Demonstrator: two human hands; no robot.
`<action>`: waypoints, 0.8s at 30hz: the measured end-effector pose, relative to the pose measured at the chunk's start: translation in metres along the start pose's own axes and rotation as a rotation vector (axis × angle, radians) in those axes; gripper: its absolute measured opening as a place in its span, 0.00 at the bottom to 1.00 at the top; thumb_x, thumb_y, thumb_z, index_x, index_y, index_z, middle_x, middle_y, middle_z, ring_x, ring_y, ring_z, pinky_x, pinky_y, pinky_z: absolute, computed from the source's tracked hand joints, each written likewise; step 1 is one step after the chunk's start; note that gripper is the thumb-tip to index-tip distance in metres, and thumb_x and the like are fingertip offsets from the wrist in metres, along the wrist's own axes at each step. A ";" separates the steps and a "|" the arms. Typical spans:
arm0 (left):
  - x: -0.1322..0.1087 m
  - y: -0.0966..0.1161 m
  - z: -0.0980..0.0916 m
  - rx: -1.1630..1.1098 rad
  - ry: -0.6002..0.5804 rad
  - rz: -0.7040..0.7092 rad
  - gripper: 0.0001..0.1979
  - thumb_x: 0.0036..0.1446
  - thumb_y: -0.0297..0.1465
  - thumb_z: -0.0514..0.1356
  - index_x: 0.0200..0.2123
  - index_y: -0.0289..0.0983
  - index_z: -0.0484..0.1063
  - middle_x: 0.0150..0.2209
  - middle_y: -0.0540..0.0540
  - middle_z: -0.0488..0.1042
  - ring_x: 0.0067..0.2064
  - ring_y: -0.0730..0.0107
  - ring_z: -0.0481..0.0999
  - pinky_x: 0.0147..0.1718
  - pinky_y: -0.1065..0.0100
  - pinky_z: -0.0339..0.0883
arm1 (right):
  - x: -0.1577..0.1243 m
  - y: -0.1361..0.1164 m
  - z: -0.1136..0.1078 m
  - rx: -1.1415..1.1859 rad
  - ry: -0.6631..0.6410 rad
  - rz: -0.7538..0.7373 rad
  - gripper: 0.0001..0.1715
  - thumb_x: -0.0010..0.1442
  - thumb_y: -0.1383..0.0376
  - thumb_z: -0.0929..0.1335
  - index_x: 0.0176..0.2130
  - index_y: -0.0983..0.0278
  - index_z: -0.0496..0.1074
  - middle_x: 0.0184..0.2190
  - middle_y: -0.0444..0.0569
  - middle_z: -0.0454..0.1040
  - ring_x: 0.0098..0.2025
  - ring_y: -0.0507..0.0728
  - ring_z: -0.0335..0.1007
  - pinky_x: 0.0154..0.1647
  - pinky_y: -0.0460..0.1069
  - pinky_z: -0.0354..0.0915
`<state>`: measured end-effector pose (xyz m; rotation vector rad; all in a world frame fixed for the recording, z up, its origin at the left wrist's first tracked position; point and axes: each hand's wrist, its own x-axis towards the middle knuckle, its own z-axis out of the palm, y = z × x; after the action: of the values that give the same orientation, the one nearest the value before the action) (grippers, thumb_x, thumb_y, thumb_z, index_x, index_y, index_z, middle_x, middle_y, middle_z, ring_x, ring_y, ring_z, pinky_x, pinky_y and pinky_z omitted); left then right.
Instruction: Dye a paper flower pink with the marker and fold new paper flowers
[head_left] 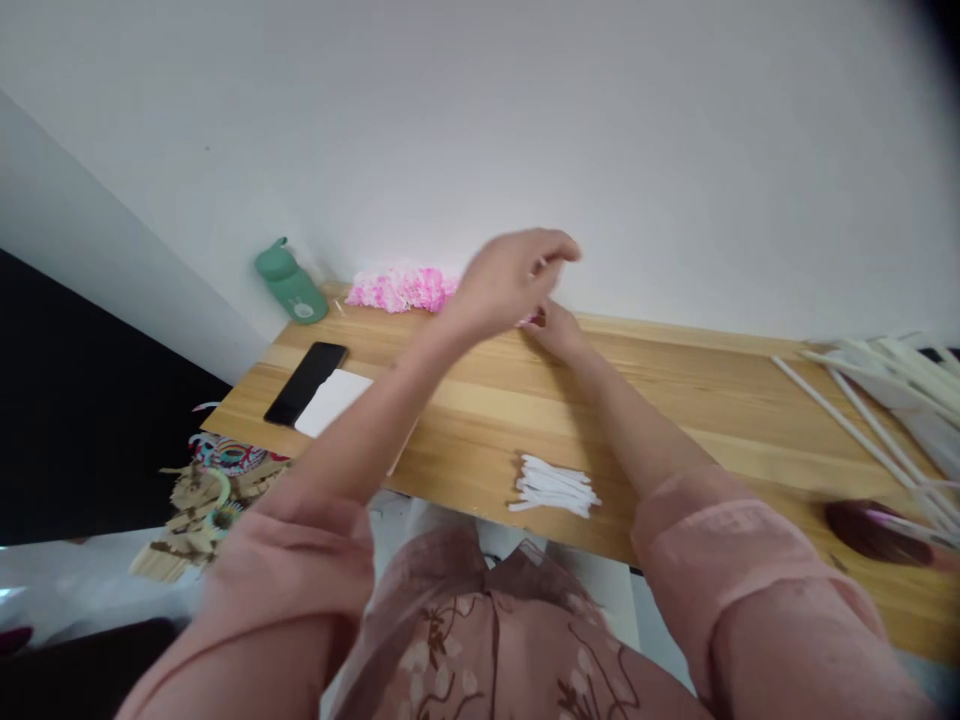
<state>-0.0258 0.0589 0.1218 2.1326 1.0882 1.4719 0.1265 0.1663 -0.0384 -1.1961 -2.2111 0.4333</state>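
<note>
My left hand [514, 278] is raised above the back of the wooden table [480, 410], its fingers loosely bent and apart, with nothing visible in them. Just behind and below it, my right hand [556, 330] rests low at the table's back edge. Its fingertips close on a bit of pink flower, mostly hidden by my left hand. A row of pink and white flowers [405, 290], seemingly artificial, lies along the wall and runs behind my left wrist. A bundle of short white sticks [555, 486] lies near the front edge, between my forearms.
A green bottle [292, 285] stands at the back left corner. Before it lie a black phone [306, 383] and a white sheet [334, 400]. Long white rods [862, 425] and a dark red object [877, 532] occupy the right. A colourful mask [229, 453] sits below the left edge.
</note>
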 end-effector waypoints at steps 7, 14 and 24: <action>-0.006 -0.108 -0.143 0.343 0.325 -0.429 0.09 0.49 0.20 0.56 0.31 0.36 0.74 0.30 0.47 0.72 0.42 0.65 0.73 0.50 0.61 0.65 | -0.024 -0.009 -0.034 0.119 0.066 0.136 0.44 0.56 0.53 0.66 0.66 0.65 0.53 0.63 0.61 0.62 0.62 0.66 0.62 0.57 0.63 0.65; -0.034 -0.158 -0.158 0.478 0.087 -0.510 0.12 0.42 0.20 0.61 0.31 0.39 0.76 0.23 0.49 0.69 0.39 0.62 0.73 0.54 0.61 0.59 | -0.107 -0.028 -0.078 0.192 0.011 0.121 0.38 0.58 0.50 0.65 0.65 0.50 0.55 0.62 0.55 0.63 0.61 0.67 0.63 0.55 0.65 0.68; -0.022 -0.164 -0.140 0.974 -0.400 -0.572 0.22 0.57 0.34 0.53 0.54 0.42 0.69 0.49 0.43 0.75 0.51 0.57 0.71 0.52 0.60 0.60 | -0.242 -0.049 -0.108 0.332 0.206 0.669 0.33 0.53 0.47 0.68 0.57 0.49 0.67 0.54 0.48 0.74 0.56 0.63 0.70 0.60 0.63 0.64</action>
<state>-0.2217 0.1285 0.0601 2.1566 2.2646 0.2080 0.2662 -0.0622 -0.0097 -1.6791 -1.4497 0.8571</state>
